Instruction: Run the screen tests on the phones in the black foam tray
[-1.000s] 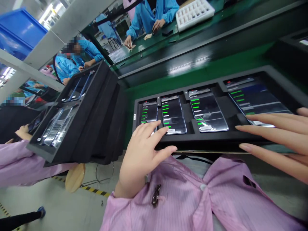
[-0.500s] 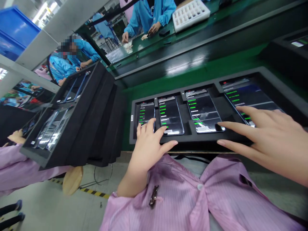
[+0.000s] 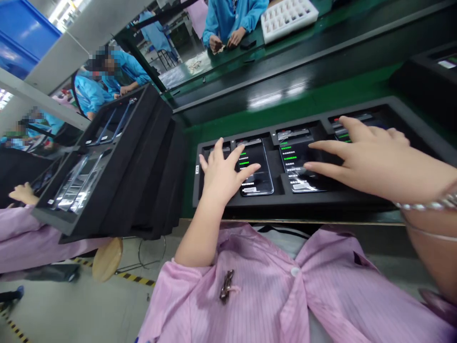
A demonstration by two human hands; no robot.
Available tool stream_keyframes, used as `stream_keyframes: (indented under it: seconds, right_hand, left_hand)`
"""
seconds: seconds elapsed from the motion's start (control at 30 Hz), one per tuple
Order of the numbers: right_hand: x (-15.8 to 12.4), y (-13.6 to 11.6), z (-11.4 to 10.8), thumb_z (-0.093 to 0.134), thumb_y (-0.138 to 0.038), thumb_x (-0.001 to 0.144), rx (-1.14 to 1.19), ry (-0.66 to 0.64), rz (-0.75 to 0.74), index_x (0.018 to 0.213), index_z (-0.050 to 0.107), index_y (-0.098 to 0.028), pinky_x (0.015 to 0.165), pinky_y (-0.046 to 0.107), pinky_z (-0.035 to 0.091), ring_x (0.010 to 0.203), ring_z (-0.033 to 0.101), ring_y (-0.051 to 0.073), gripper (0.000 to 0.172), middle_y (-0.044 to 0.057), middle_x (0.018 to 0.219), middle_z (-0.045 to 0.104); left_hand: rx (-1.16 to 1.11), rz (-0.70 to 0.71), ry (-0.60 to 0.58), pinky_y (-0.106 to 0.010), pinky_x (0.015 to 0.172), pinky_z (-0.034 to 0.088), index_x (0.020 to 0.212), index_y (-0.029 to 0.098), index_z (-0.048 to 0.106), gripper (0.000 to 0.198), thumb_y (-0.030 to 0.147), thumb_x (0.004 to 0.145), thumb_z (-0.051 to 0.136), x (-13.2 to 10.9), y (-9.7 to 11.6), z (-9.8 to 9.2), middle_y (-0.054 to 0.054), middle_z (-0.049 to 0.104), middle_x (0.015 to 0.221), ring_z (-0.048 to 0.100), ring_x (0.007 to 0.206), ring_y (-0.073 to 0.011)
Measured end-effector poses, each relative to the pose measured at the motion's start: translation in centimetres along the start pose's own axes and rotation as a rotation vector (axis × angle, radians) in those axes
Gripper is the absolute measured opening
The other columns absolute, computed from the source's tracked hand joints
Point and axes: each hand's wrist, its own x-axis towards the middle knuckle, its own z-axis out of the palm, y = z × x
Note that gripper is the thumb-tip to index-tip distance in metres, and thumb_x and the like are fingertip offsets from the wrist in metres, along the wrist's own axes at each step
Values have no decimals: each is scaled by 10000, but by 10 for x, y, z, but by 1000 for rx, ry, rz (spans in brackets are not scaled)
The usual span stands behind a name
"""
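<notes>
A black foam tray (image 3: 321, 202) lies on the green bench in front of me with several lit phones in its slots. My left hand (image 3: 221, 176) is spread open over the two left phones, its fingers resting on the second phone (image 3: 255, 171). My right hand (image 3: 364, 157) is also open and flat, fingers stretched across the third phone (image 3: 298, 162) and over the far right phone (image 3: 342, 133). Neither hand grips anything. A bracelet shows on my right wrist.
A tilted stack of black trays (image 3: 117, 171) holding phones stands at my left. A dark conveyor belt (image 3: 285, 76) runs behind the tray. People in blue coats work across it beside a white tray (image 3: 289, 16). A person's pink sleeve (image 3: 28, 243) is at far left.
Both hands have slid further onto the tray. The left went from the tray's near edge up over the left phones; the right moved left and forward across the right-hand phones.
</notes>
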Motion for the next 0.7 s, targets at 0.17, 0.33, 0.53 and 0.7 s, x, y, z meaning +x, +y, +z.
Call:
stream_keyframes:
  seconds: [0.17,0.33,0.53,0.7]
  right_hand:
    - [-40,-31,-16,117,-820,978,-42,71,-133,1481,565,-172,1067,766,368,1434,381,505,935,255,1602,308]
    - [-49,-44,4,131,-745,1015,4,124,-180,1453,563,-100,1172,711,314,1471,360,464,892,243,1565,389]
    - [-47,-44,16,132,-828,965,38,143,-99,1602,339,-32,1254,609,278,1488,369,409,1039,230,1525,458]
    - [-45,-46,7,98,-746,1012,-26,91,-170,1457,553,-42,1191,684,320,1482,352,456,948,243,1543,429]
  left_hand:
    - [-36,122,203,-748,1239,85,1380,313,655,630,680,875,739,-43,-5,-17,-134,446,1607,425,1461,-387]
    - [-9,82,-9,-684,1278,133,1423,293,616,687,674,867,753,-51,-9,-1,-109,430,1629,327,1528,-377]
    - [3,32,-153,-687,1291,87,1547,319,478,767,719,917,651,-46,-8,7,-80,341,1686,191,1592,-379]
    - [-23,33,-194,-727,1270,109,1510,332,525,716,719,920,644,-42,-8,6,-97,330,1687,158,1594,-424]
